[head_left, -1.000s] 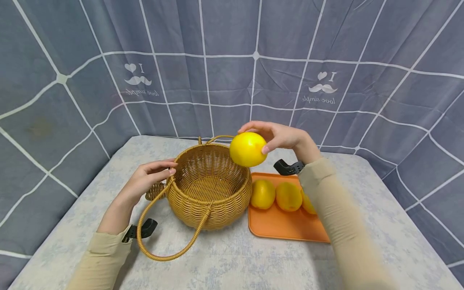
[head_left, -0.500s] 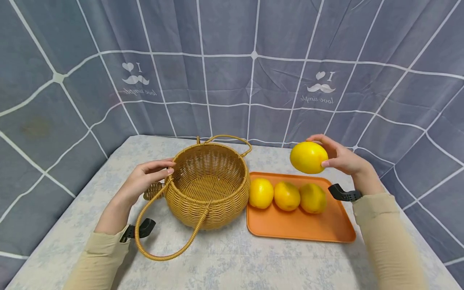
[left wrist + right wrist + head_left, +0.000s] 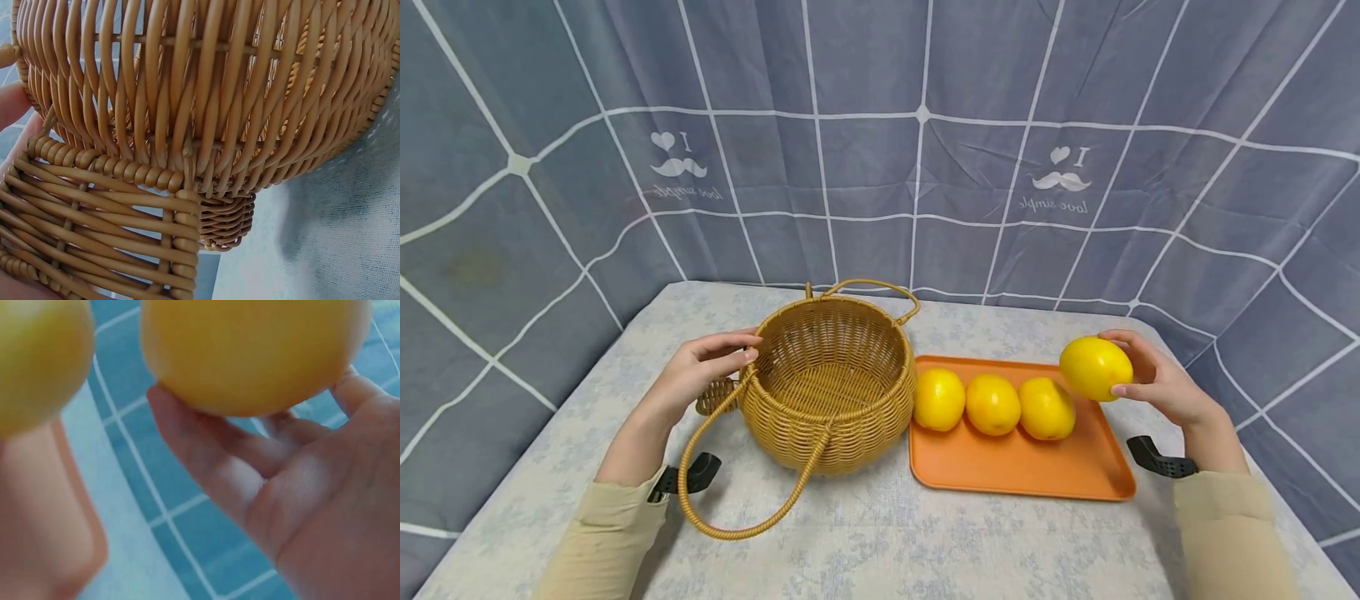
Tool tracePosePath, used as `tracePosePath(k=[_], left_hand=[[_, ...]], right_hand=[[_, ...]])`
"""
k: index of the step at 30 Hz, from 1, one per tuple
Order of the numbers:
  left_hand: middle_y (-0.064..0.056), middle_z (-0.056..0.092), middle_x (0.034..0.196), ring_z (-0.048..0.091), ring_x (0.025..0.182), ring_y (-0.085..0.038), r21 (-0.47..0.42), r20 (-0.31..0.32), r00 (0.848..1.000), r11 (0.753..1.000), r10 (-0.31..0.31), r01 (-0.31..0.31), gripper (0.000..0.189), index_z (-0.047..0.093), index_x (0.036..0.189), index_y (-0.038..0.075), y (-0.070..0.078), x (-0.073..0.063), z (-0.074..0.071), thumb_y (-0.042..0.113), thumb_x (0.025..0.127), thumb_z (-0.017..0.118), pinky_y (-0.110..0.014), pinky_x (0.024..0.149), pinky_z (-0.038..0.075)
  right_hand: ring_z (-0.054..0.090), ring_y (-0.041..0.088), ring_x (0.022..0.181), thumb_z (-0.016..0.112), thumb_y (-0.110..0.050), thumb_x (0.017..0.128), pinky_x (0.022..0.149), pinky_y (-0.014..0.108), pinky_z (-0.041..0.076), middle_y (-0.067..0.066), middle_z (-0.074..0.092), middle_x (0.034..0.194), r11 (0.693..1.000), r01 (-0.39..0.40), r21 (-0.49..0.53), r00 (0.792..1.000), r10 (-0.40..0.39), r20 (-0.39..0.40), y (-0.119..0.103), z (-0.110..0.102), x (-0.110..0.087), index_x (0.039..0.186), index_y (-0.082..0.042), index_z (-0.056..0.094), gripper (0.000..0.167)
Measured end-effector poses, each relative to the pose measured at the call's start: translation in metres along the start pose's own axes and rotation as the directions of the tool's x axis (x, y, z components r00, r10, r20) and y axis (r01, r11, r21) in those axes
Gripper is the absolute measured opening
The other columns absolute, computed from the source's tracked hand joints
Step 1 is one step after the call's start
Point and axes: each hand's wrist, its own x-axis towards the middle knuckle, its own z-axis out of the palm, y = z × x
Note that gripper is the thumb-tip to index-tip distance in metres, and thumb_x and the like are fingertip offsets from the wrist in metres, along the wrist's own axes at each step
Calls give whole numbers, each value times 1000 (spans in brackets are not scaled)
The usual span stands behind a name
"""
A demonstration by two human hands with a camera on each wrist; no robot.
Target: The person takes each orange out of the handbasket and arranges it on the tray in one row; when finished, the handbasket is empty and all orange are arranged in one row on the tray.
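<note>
A round wicker basket (image 3: 831, 437) stands upright on the table, with nothing inside it. My left hand (image 3: 696, 371) grips its left rim between fingers and thumb; in the left wrist view the basket's woven side (image 3: 206, 81) hides most of that hand. At the right, my right hand (image 3: 1168, 387) holds a smooth, oval yellow citrus fruit (image 3: 1093, 368) by its right end, over the far right corner of an orange tray (image 3: 1015, 471). In the right wrist view the fingers curve against the underside of this fruit (image 3: 250, 356).
Three more yellow fruits lie in a row on the tray: one by the basket (image 3: 938, 400), a middle fruit (image 3: 992, 404) and a right-hand fruit (image 3: 1047, 408). A looped handle (image 3: 752, 533) droops in front of the basket, another handle (image 3: 880, 283) behind. A grey checked curtain (image 3: 880, 167) surrounds the table.
The right hand has carried the yellow fruit from beside the basket's right rim rightwards, then down toward the tray's far right corner. The left hand has stayed on the basket rim.
</note>
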Motion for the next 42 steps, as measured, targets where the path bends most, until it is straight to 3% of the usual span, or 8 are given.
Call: tracePosePath(k=[6, 12, 17, 29, 35, 42], left_hand=[[-9, 48, 138, 54, 102, -5, -11, -3, 1000, 1000, 6, -6, 42, 58, 124, -3, -2, 0, 0, 25, 93, 60, -25, 74, 49], [-9, 47, 139, 54, 103, -5, -14, -2, 1000, 1000, 10, -10, 42, 58, 125, -2, -1, 0, 0, 25, 93, 60, -25, 74, 49], [-10, 46, 140, 53, 105, -4, -9, 0, 1000, 1000, 15, -15, 42, 57, 125, -2, -1, -1, 0, 25, 94, 59, -26, 75, 49], [-8, 48, 139, 54, 101, -6, -12, 0, 1000, 1000, -2, 2, 43, 58, 125, -1, 0, 0, 0, 27, 93, 60, -26, 75, 49], [-8, 48, 139, 54, 102, -6, -2, -1, 1000, 1000, -2, 2, 42, 58, 125, 0, 0, 1, 0, 27, 93, 60, -25, 76, 48], [-10, 47, 139, 52, 105, -5, -3, 1, 1000, 1000, -1, 1, 42, 58, 125, -1, -1, 1, 0, 27, 93, 60, -26, 77, 48]], right_hand=[[53, 9, 103, 53, 22, 79, 81, 20, 47, -4, 45, 129, 989, -90, -117, 994, 81, -74, 17, 2, -24, 137, -4, 33, 67], [52, 9, 104, 54, 22, 77, 83, 20, 47, -4, 43, 130, 990, -101, -103, 993, 94, -71, 32, 5, -39, 135, 1, 33, 64], [51, 9, 106, 55, 23, 76, 84, 19, 46, -4, 42, 131, 991, -98, -88, 994, 93, -61, 37, 5, -42, 133, 3, 32, 64], [42, 1, 114, 63, 14, 77, 88, 15, 41, -9, 35, 137, 968, -189, -168, 982, 189, -14, 43, 7, -42, 134, 0, 36, 65], [39, 0, 118, 63, 11, 80, 91, 14, 38, -7, 34, 140, 962, -225, -158, 973, 230, 16, 44, 4, -46, 141, 2, 29, 71], [43, -1, 113, 63, 7, 82, 88, 15, 39, -13, 37, 135, 944, -277, -181, 960, 278, -18, 41, 3, -49, 144, 0, 24, 74]])
